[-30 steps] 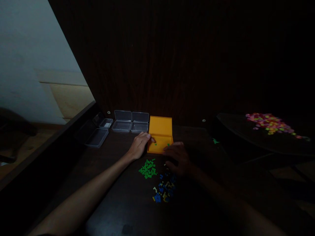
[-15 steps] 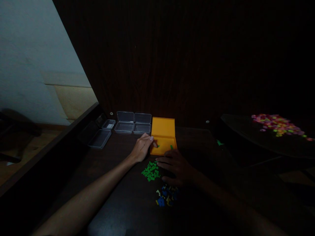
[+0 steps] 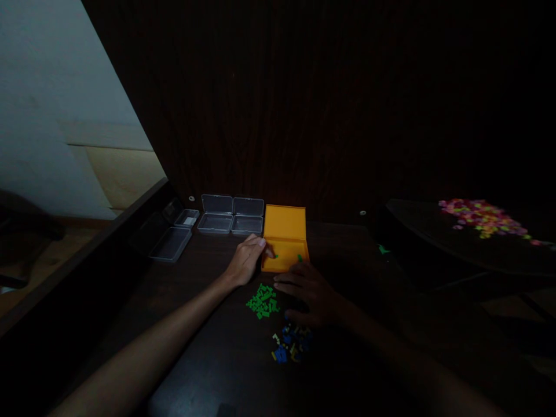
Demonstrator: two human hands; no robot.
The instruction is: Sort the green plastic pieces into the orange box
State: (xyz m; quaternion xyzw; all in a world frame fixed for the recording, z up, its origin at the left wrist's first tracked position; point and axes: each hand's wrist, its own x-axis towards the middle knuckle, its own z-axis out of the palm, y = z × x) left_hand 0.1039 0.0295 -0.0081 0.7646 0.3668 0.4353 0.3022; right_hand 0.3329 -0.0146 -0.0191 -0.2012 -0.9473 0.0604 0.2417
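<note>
An orange-yellow plastic box (image 3: 306, 250) lies with its lid tipped back, and two small green pieces rest inside it. My left hand (image 3: 247, 259) grips the box's left wall, with fingertips reaching over into the tray. In deep shadow at the box's front right corner is my right hand (image 3: 307, 291), palm down, its fingers apart and nothing visible in them. Left of that hand sits a heap of small green building bricks (image 3: 262, 302). Nearer to me lies a mixed pile of blue, yellow and pale bricks (image 3: 281, 354), partly in shadow.
Two clear plastic cases (image 3: 216, 223) (image 3: 247, 224) stand lid-up left of the yellow box. Further left are a larger clear case (image 3: 171, 244) and a small one (image 3: 187, 218). A dark raised surface (image 3: 412, 231) at right carries many colourful little pieces (image 3: 484, 218). A dark panel (image 3: 260, 116) rises behind.
The whole view has shifted slightly, so everything appears a little further left. Both hands keep nearly the same pose beside the box.
</note>
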